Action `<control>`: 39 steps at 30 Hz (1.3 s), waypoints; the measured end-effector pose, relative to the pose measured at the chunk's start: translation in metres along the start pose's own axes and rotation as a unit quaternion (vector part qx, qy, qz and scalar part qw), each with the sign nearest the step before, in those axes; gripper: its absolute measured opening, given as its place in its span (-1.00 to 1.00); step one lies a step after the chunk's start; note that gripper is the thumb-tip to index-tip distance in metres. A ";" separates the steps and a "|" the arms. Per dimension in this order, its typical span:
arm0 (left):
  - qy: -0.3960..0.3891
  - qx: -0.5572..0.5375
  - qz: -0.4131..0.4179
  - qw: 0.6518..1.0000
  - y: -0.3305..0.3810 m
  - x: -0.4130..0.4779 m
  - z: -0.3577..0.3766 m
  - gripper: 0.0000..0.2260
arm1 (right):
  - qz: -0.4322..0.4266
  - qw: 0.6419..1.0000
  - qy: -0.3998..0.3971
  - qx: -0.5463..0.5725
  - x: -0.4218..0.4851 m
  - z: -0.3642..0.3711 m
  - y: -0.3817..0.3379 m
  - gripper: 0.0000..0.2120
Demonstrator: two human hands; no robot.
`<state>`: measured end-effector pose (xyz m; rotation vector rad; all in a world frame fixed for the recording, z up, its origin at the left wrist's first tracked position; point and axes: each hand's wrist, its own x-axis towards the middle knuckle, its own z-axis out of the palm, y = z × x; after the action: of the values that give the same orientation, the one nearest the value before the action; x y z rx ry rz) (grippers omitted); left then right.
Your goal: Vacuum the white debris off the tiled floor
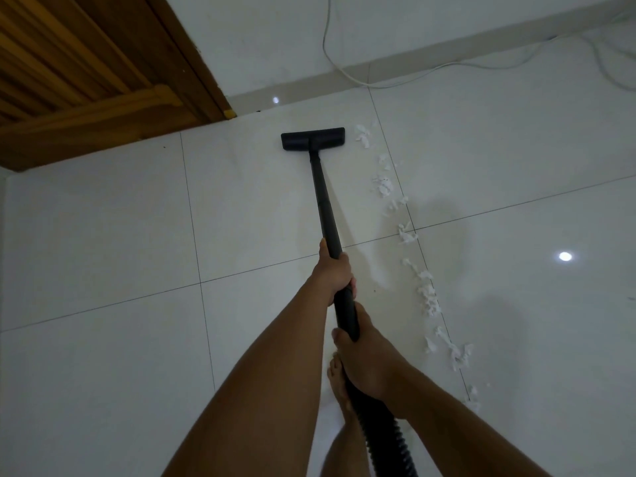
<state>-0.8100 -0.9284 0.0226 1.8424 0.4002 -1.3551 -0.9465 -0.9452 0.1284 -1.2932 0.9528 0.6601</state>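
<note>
On the tiled floor (103, 235), near the wall: one black vacuum head (313, 138), flat on the tile, set crosswise to its wand (323, 201); the wand ran straight back to the person. Left grip (335, 275): fingers wrapped round the wand, the farther forward of the two; right grip (366, 352): curled round the thicker handle end, just above the ribbed hose (382, 432); both held the tool, neither was free. White debris (426, 297): torn scraps in one long ragged line, wholly to the right of the wand, following a grout line from just beside the head's right end back to beside the right forearm; its long axis ran nearly parallel to the wand, drawing away from it toward the person. I judged that the head wanted shifting rightward; the right grip lay on the nearer side. Also noted: wooden door (86, 63); white cable (430, 68) by the skirting; one bare foot (339, 383).
</note>
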 end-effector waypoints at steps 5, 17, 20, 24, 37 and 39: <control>0.001 0.011 0.000 1.000 0.015 0.010 -0.007 -0.40 | 0.001 1.000 0.005 -0.002 0.009 -0.003 -0.017 -0.48; -0.001 -0.004 -0.015 1.000 -0.033 -0.033 0.017 -0.41 | 0.018 1.000 -0.001 -0.006 -0.033 0.005 0.032 -0.48; 0.001 -0.014 -0.016 1.000 -0.054 -0.049 0.029 -0.40 | 0.025 1.000 -0.003 -0.008 -0.050 0.004 0.052 -0.48; -0.003 -0.023 -0.012 1.000 -0.074 -0.067 0.041 -0.40 | 0.025 1.000 -0.013 -0.010 -0.067 0.003 0.072 -0.48; 0.002 -0.004 0.008 1.000 -0.052 -0.041 0.036 -0.40 | 0.042 0.999 -0.032 0.006 -0.041 -0.010 0.054 -0.52; 0.006 -0.008 0.009 1.000 -0.038 -0.030 0.030 -0.39 | 0.032 0.999 -0.037 0.009 -0.031 -0.013 0.040 -0.52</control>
<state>-0.8656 -0.9208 0.0310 1.8377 0.4004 -1.3251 -0.9986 -0.9473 0.1355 -1.2181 0.9402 0.7425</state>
